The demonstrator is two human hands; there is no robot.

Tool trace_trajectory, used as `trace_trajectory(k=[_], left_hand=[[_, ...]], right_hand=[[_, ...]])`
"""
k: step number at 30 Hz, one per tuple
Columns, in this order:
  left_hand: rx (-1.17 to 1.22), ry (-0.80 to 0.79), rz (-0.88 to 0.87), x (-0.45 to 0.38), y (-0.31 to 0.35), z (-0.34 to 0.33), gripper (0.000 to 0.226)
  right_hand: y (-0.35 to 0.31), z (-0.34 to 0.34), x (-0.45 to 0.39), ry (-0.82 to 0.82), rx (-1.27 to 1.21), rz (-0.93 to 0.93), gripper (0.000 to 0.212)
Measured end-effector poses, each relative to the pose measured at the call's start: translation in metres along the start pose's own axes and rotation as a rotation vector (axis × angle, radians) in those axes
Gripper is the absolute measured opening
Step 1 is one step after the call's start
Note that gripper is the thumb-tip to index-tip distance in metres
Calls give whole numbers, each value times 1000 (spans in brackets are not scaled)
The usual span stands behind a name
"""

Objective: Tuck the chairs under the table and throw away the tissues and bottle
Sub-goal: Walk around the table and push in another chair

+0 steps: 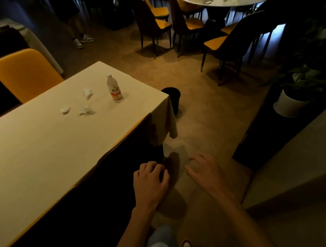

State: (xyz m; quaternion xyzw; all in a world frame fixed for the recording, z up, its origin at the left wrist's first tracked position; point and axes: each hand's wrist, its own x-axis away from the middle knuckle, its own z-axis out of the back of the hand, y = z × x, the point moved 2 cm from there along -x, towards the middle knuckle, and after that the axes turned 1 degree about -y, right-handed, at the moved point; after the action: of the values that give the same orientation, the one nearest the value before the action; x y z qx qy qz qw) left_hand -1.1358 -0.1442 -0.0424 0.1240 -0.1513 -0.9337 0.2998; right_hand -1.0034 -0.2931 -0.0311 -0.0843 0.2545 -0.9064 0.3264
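left hand [149, 179]: forearm extended, palm down, fingers curled under | right hand [206, 170]: forearm extended, palm down, fingers spread and loose, holding nothing

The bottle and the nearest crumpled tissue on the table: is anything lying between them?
No. In the head view the bottle stands upright, the nearest tissue lies to its left, and only bare tablecloth shows between them.

Dim warm light, deep shadows, soft focus, wide-angle edge distortion
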Motion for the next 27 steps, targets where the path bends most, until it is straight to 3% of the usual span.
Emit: trace_trajectory(k=[6,10,27], left_hand=[[12,-1,3,-60,11,-20,32],[21,11,-5,-117,17,-41,38],[61,-26,-34,-415,38,-88,35]], right_hand=[[17,9,-67,12,26,0,34],[32,11,-124,9,21,7,37],[59,34,-411,-65,19,-59,43]])
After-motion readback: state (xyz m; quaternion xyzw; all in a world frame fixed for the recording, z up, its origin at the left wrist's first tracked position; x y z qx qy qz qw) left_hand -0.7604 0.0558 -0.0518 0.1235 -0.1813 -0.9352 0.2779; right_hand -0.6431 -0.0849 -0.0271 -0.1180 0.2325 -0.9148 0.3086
